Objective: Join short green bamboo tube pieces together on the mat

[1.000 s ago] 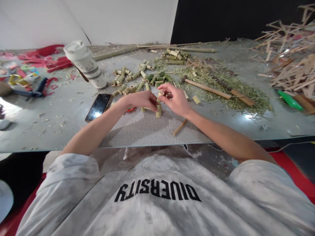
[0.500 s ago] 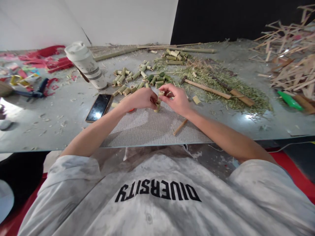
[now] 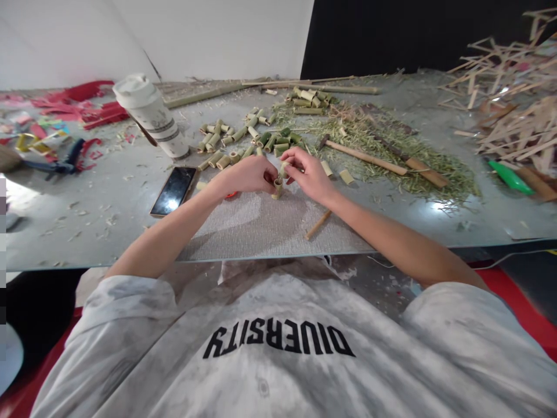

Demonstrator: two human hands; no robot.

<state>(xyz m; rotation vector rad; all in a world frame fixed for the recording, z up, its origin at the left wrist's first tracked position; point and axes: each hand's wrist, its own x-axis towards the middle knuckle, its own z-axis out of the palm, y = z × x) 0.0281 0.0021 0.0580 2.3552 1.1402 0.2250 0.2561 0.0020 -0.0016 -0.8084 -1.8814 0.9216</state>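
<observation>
My left hand [image 3: 256,175] is closed on a short bamboo tube [image 3: 277,187] that stands upright on the grey mat [image 3: 248,229], its open end facing up. Just above and to the right, my right hand [image 3: 307,173] pinches a second, pale bamboo piece [image 3: 284,169] between thumb and fingers. The two pieces are very close; whether they touch I cannot tell. Behind my hands lie several cut bamboo tubes [image 3: 213,142]. A thin bamboo stick [image 3: 318,224] rests on the mat below my right wrist. Something orange-red [image 3: 231,195] shows partly beneath my left wrist.
A phone [image 3: 174,191] and a lidded cup [image 3: 152,116] stand to the left. On the right, a hammer [image 3: 365,157] and a wooden-handled tool [image 3: 427,172] lie on green shavings [image 3: 456,183]. Thin wooden strips [image 3: 526,133] pile up at far right. A long bamboo pole [image 3: 209,94] lies behind.
The bamboo piece in my right hand has turned, so its open end no longer faces up. My left hand stays around the upright tube, with little movement.
</observation>
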